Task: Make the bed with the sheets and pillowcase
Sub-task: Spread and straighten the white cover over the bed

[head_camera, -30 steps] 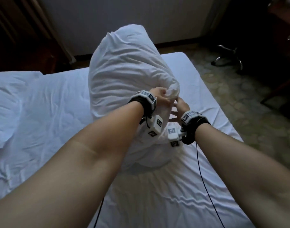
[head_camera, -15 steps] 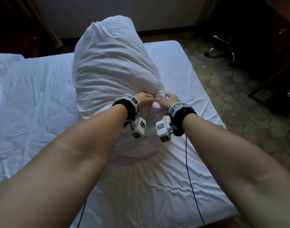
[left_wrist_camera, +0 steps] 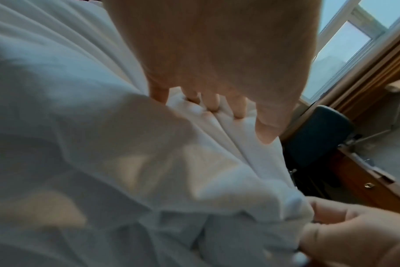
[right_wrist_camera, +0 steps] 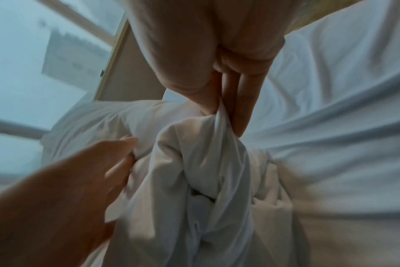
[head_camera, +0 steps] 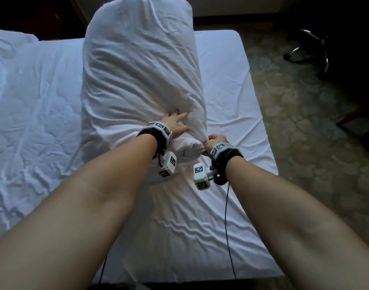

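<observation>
Pillowcase cloth, white and wrinkly (head_camera: 137, 65), now covers the big soft pillow that leans up on the bed's white sheet (head_camera: 225, 84). Half a second ago both our hands were bunched together at its near end. Now our left hand (head_camera: 175, 124) has let go and lies flat with straight fingers on the pillow, just above where our right hand (head_camera: 214, 143) holds on. Our right hand's grip is clenched on a gathered bunch of the cloth at the open end. We think the pillow is nearly all the way in, and we are pushing it down while we pull the cloth.

From our head we see the whole pillow and the bed. The left wrist view shows our left fingertips (left_wrist_camera: 213, 103) pressing little dents in the cloth. The right wrist view shows the cloth squeezed between our right fingers (right_wrist_camera: 242, 110), and a dark gap in the folds below the grip.
</observation>
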{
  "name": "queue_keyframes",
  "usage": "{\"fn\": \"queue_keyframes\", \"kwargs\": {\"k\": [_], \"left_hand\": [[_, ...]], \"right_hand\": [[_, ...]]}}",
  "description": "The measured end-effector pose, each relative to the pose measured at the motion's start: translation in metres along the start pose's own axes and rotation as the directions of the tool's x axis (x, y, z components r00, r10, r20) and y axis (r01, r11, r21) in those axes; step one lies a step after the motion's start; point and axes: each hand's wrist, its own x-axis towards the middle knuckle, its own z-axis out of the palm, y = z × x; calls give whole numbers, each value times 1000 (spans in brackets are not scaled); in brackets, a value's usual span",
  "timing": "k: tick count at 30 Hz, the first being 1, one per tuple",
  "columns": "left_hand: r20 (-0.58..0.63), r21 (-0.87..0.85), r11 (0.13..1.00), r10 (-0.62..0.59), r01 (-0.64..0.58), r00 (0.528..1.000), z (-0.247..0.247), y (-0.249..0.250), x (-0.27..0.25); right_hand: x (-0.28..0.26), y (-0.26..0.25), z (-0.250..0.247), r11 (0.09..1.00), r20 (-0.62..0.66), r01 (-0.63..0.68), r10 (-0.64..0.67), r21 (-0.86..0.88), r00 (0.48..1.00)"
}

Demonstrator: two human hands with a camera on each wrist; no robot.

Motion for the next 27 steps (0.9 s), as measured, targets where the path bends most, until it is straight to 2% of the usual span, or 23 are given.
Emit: {"fn": "queue_keyframes", "kwargs": {"k": [4,6,10,15,18,24,27], "left_hand": [[64,116,990,-92,84,994,20,33,6],[82,84,987,-146,139,986,27,37,7],[12,-31,965,-259,259,966,31,33,-3],[-17,-94,946,-313,310,950,43,21,1],[-34,-60,949,-313,311,949,49,27,6],[-44,-55,925,-379,376,924,41,37,5],[-27,-94,898,-434,430,901,29,44,8]], "right_hand": [[-5,-6,-34,981,131,100,-79,-163,988],[-1,-10,-46,959,198,170,-126,-226,972],[1,-25,-64,884,304,333,-235,-329,923],[0,-56,-82,791,329,424,-297,-441,896],[10,-70,-85,749,315,453,-335,-483,888],[23,-99,-77,594,443,583,-383,-555,811],[36,-109,-77,505,526,655,-393,-562,754]]}}
